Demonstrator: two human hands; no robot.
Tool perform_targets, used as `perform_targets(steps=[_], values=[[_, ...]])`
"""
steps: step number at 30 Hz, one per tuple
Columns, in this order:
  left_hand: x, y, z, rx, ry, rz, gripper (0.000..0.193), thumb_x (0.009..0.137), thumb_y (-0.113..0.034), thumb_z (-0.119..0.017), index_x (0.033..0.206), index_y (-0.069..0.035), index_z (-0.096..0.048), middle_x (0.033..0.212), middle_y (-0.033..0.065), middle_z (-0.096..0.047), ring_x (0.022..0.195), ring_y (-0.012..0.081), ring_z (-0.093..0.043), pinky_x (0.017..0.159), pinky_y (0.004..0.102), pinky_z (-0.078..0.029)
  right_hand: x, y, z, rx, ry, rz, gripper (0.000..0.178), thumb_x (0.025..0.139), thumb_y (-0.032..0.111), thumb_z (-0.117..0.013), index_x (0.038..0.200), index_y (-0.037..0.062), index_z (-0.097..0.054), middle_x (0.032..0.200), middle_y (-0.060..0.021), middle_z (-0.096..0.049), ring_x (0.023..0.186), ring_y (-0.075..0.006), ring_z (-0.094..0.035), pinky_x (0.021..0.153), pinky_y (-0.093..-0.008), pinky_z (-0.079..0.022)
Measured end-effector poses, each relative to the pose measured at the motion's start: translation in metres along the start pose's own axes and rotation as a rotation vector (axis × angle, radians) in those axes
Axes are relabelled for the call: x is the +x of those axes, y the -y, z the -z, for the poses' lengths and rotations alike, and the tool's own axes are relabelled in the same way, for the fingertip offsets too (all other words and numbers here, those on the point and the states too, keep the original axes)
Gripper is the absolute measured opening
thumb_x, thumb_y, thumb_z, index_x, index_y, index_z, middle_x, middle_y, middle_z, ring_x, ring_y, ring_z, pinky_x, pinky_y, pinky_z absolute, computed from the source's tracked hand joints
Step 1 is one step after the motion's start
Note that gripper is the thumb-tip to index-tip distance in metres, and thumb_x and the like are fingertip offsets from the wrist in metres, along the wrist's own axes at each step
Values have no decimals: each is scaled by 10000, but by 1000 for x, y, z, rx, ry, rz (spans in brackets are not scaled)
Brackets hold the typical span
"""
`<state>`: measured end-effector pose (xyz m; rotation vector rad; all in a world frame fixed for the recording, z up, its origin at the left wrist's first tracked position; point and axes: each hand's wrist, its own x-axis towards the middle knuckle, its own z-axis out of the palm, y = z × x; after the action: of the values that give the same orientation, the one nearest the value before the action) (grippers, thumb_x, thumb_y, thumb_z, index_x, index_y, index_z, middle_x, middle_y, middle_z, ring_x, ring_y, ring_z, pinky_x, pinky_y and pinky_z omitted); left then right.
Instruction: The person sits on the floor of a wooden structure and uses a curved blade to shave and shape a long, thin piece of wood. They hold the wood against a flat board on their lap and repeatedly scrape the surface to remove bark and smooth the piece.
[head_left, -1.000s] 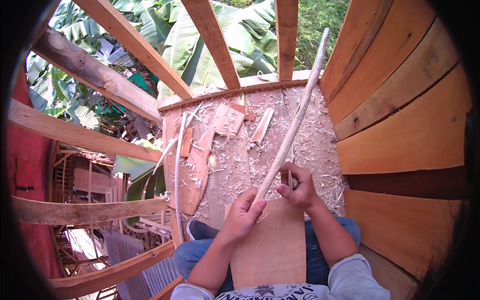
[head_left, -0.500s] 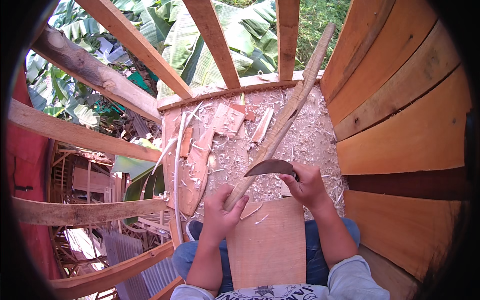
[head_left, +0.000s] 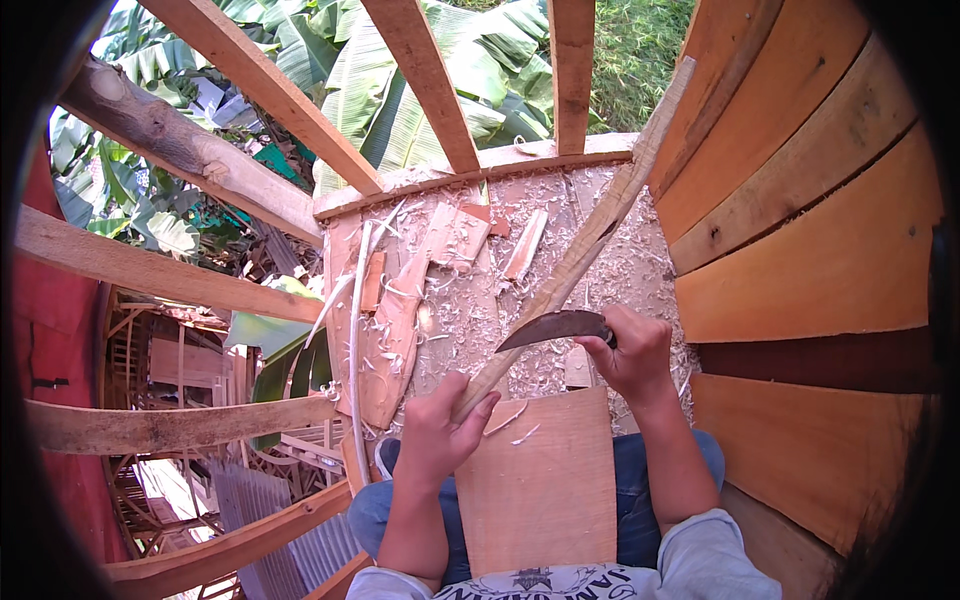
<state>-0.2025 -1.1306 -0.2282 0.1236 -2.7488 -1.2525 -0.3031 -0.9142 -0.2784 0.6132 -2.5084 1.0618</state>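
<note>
Left hand (head_left: 436, 428) grips the stick (head_left: 580, 255), right hand (head_left: 640, 350) the curved knife (head_left: 555, 327); I fear a slip toward seven o'clock nicking the left thumb (head_left: 484, 408).

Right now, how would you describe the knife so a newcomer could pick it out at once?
Start at the floor strewn with shavings; find the long stick slanting over it, its near end in the left hand. Crossing the stick is the knife, held by the right hand. Its dark, curved blade sets it apart from the pale stick and shavings.
</note>
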Motion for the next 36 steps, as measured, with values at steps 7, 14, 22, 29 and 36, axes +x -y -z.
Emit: perform_targets(steps=[7, 14, 22, 29, 36], values=[[0, 3, 3, 11, -10, -11, 248, 770, -151, -738, 781, -26, -524, 531, 112, -521, 446, 225, -558, 431, 315, -410, 1, -4, -4, 101, -142, -124, 458, 857, 445, -613, 685, 28, -535, 540, -98, -489, 431, -245, -499, 422, -349, -366], [-1, 2, 11, -13, -132, 91, 228, 775, -133, -727, 775, -29, -524, 517, 77, -483, 422, 145, -487, 417, 279, -366, 7, -24, 32, 229, -136, -327, 468, 937, 379, -523, 694, -20, -519, 487, -87, -381, 449, -136, -362, 444, -339, -303], [-2, 0, -7, 63, -91, 13, 246, 780, -149, -728, 805, -23, -517, 546, 124, -533, 450, 238, -566, 423, 320, -403, -12, 14, -8, 211, 123, -180, 444, 848, 471, -603, 750, 40, -632, 549, -111, -554, 496, -305, -568, 445, -366, -418], [-8, -17, -5, 38, -2, 51, 258, 777, -156, -732, 810, -24, -512, 567, 135, -563, 478, 281, -592, 422, 345, -414, 0, -7, 4, -30, -3, -157, 517, 850, 503, -588, 659, 24, -547, 521, -106, -521, 478, -313, -538, 437, -373, -396], [-11, -18, 6, -5, -83, 184, 246, 788, -168, -724, 811, -24, -527, 568, 145, -558, 485, 286, -590, 435, 346, -413, 14, -47, 26, 199, -180, -476, 596, 915, 483, -518, 627, -39, -498, 447, -82, -363, 445, -129, -341, 436, -337, -300]])
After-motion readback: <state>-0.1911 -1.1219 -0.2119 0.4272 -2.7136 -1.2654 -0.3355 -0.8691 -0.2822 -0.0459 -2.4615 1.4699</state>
